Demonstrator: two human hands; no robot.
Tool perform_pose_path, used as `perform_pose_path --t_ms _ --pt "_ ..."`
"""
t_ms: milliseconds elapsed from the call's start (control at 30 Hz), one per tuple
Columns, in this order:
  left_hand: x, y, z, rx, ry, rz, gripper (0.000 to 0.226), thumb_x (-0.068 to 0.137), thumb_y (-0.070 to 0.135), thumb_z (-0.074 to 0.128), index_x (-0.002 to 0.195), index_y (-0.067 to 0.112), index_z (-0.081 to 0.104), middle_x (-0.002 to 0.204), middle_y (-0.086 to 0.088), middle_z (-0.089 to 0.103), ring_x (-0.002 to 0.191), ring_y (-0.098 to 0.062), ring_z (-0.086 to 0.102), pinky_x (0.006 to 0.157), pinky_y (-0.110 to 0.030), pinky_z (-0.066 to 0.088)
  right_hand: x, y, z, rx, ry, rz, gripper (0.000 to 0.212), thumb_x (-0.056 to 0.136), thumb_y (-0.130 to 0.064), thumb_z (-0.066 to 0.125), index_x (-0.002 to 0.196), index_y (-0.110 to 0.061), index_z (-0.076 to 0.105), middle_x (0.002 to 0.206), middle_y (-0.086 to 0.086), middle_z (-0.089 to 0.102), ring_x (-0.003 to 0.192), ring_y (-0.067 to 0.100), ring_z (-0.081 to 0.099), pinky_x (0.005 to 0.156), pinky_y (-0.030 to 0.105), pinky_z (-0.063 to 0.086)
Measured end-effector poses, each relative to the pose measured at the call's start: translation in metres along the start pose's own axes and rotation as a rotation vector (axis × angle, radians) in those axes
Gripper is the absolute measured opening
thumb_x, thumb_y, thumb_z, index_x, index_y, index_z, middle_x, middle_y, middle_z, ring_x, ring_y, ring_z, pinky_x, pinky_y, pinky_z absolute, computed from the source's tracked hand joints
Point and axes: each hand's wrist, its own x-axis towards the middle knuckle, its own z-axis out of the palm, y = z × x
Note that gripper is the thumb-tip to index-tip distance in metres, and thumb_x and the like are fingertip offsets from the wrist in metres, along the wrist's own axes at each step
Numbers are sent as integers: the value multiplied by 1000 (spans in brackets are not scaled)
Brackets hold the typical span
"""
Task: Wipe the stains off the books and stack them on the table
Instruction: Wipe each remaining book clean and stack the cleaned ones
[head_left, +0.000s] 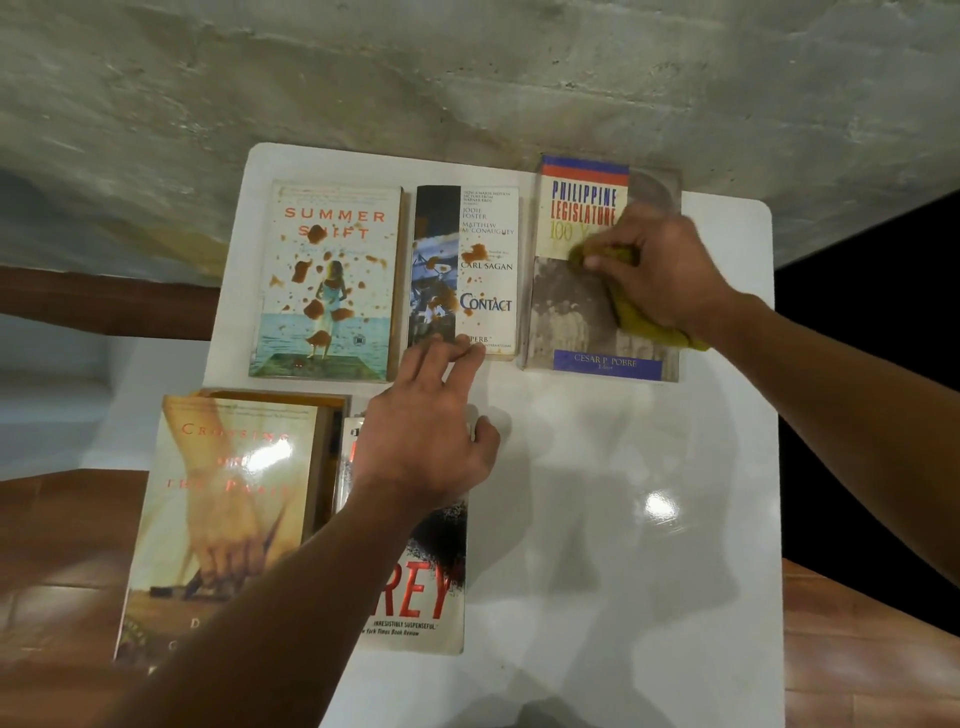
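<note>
From the head view, a white table (597, 519) fills the centre and right of the frame, with five books laid flat on it. In the upper row, the "Summer Shift" book (324, 280) lies at the left, its cover spotted with brown stains; just beside it, at upper centre, the "Contact" book (467, 270) also carries brown blotches. At upper right lies the "Philippine Legislature" book (587, 291), where the right hand (660, 270) clutches a yellow-green cloth (639, 306) with curled fingers and presses it onto the cover.

The left hand (431, 431) hovers at centre frame with fingers spread and relaxed, gripping nothing; its fingertips reach the lower edge of the "Contact" book, though I cannot tell if they touch it. Under that hand and forearm, at lower centre, lies a book with red "REY" lettering (426, 587). Beside it, at lower left, the "Crossing" book (223, 519) rests on top of another volume whose edge shows beyond it.
</note>
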Motion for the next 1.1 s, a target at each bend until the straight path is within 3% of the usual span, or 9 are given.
perform_pose_path --t_ms 67,167,300,467,567,700,767,1000,1100 --pt "1 1 -1 7 4 3 69 87 50 41 151 23 39 152 3 42 144 -19 31 89 -42 55 15 0 1 59 178 148 32 93 -28 69 122 -15 71 124 -2 63 110 12 57 91 12 39" --pt "2 0 -3 19 0 2 69 87 50 39 151 24 38 153 3 41 145 -19 31 89 -42 55 34 -2 8 11 228 166 32 95 -30 67 122 -13 71 122 7 64 103 10 54 83 2 35" --pt "1 -2 0 15 -7 2 70 87 50 41 152 24 36 154 5 38 146 -18 28 90 -41 55 49 -9 10 -50 206 136 31 97 -35 62 119 -15 72 113 8 62 102 22 59 97 31 44" --pt "1 -1 -1 -9 -21 -2 70 87 51 43 152 25 36 154 6 37 146 -17 27 91 -42 55 58 -18 11 -122 168 111 30 101 -29 57 123 -12 68 122 7 59 99 11 51 76 5 26" --pt "0 -2 0 -11 -19 -6 70 88 51 43 152 26 36 154 6 37 146 -17 27 91 -41 55 54 -24 18 -77 125 95 29 100 -29 59 119 -11 69 118 8 58 102 19 54 86 22 38" --pt "1 -1 -1 -23 13 20 67 87 49 46 148 22 43 149 2 45 142 -20 34 82 -42 58 26 -29 25 -74 107 45 25 98 -22 62 115 -5 70 111 9 62 104 22 55 89 18 32" --pt "2 -1 0 -29 13 28 68 85 48 46 147 20 45 148 2 46 142 -20 35 80 -43 58 12 -30 25 -46 65 25 27 97 -22 64 115 -3 69 112 10 60 107 22 54 99 28 41" --pt "1 -1 0 3 -22 -2 73 87 52 38 154 26 32 157 6 33 149 -16 22 94 -43 53 -13 -20 6 -33 -109 237 86 86 -48 70 155 -25 24 153 5 39 138 31 38 113 50 36" --pt "1 -2 1 -8 -34 -7 72 87 51 41 155 27 31 157 7 33 149 -15 21 96 -40 52 -21 -18 -3 -3 -171 371 77 88 -42 73 149 -20 34 143 6 52 126 30 53 97 33 43"
